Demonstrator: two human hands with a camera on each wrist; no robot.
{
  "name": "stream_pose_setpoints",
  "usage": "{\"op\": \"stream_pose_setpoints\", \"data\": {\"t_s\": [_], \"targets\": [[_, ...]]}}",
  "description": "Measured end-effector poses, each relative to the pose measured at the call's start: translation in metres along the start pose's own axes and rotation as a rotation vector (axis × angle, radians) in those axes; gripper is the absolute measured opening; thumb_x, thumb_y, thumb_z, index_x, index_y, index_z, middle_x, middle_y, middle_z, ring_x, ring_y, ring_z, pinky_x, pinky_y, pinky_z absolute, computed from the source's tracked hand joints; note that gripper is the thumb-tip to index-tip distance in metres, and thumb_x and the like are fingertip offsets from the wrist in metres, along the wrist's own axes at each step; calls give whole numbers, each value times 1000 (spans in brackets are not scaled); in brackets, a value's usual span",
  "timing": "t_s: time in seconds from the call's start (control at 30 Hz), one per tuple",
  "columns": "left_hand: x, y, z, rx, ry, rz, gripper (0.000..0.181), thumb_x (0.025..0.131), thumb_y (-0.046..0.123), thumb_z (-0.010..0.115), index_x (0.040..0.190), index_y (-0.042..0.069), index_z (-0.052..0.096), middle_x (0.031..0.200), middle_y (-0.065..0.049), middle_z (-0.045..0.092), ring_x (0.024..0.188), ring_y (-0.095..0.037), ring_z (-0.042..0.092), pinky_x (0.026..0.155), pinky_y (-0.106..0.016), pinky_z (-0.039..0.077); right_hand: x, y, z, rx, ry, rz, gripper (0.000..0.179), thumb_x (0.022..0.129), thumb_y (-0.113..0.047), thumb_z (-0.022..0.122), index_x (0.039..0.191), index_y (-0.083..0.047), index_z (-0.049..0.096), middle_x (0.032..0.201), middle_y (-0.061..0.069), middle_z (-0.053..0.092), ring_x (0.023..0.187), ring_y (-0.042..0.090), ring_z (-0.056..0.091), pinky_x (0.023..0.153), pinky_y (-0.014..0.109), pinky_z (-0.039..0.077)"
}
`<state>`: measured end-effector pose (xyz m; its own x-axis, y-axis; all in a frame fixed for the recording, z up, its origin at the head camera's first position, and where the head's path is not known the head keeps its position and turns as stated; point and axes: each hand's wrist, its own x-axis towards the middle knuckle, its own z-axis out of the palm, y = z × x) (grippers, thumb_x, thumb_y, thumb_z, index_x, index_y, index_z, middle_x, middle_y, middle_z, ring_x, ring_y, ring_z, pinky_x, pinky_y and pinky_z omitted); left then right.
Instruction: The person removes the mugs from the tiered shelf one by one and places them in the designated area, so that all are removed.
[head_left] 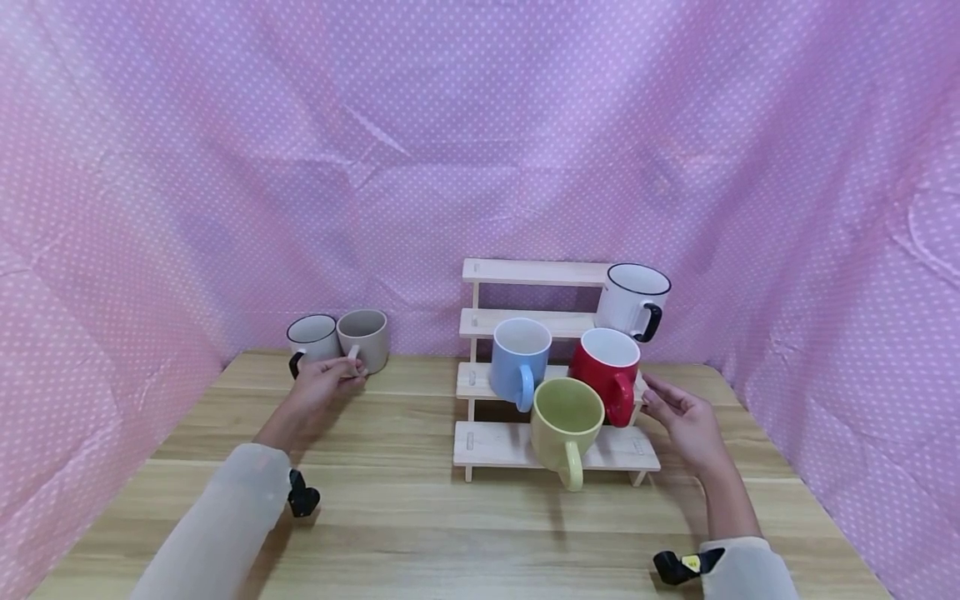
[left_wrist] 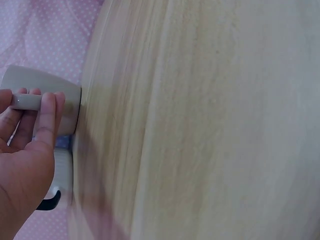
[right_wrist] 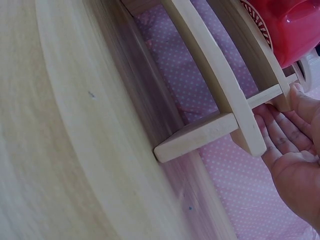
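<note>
At the back left of the table, my left hand (head_left: 321,382) pinches the handle (left_wrist: 29,102) of a grey-beige mug (head_left: 377,352), which stands upright. Close beside that mug is a white mug with a dark rim and black handle (head_left: 318,333). On the other side, my right hand (head_left: 686,421) grips the right end of a stepped wooden shelf (head_left: 495,446). In the right wrist view its thumb presses the end of a tier (right_wrist: 250,40), with the fingers behind and below.
The shelf carries a yellow-green mug (head_left: 555,437) on the lowest tier, a blue mug (head_left: 510,367) and a red mug (head_left: 588,371) one tier higher, and a white mug with black handle (head_left: 622,308) at upper right. A pink dotted cloth (head_left: 480,167) hangs behind the table (head_left: 390,517).
</note>
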<state>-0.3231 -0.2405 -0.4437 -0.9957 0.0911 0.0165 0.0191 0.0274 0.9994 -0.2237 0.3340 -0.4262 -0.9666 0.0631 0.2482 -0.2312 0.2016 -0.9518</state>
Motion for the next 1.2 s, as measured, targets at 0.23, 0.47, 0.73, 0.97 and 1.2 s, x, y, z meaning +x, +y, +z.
{"op": "stream_pose_setpoints", "data": {"t_s": [0.23, 0.47, 0.73, 0.97, 1.2], "targets": [[-1, 16, -8, 474, 72, 97, 35, 104, 23, 57, 117, -6, 71, 109, -17, 72, 97, -16, 63, 82, -22, 53, 0, 1, 0, -7, 2, -4, 53, 104, -18, 61, 144, 14, 46, 113, -22, 68, 93, 1, 71, 87, 14, 54], [5, 42, -5, 707, 273, 275, 40, 104, 34, 58, 88, 0, 72, 77, -9, 67, 65, -16, 56, 56, -25, 47, -1, 0, 0, -7, 2, -1, 53, 104, -18, 62, 144, 14, 46, 113, -22, 68, 93, 1, 71, 87, 14, 54], [12, 76, 18, 767, 221, 311, 47, 105, 42, 56, 107, -2, 71, 100, -18, 71, 92, -30, 65, 79, -39, 54, -1, -2, -1, -53, 7, 24, 54, 104, -23, 61, 146, 9, 48, 119, -20, 66, 95, 0, 71, 88, 14, 53], [19, 104, 48, 764, 159, 355, 40, 104, 37, 58, 112, 0, 70, 106, -18, 71, 99, -33, 65, 87, -47, 55, -1, -3, -1, -71, 5, 39, 54, 105, -24, 61, 147, 7, 48, 124, -16, 66, 97, -1, 70, 89, 13, 53], [22, 124, 81, 805, 97, 448, 32, 103, 34, 61, 110, 5, 72, 101, -11, 72, 92, -27, 66, 81, -43, 56, -1, -2, -1, -46, 3, 35, 54, 105, -22, 61, 147, 9, 47, 118, -20, 66, 96, 0, 70, 89, 14, 53]]}}
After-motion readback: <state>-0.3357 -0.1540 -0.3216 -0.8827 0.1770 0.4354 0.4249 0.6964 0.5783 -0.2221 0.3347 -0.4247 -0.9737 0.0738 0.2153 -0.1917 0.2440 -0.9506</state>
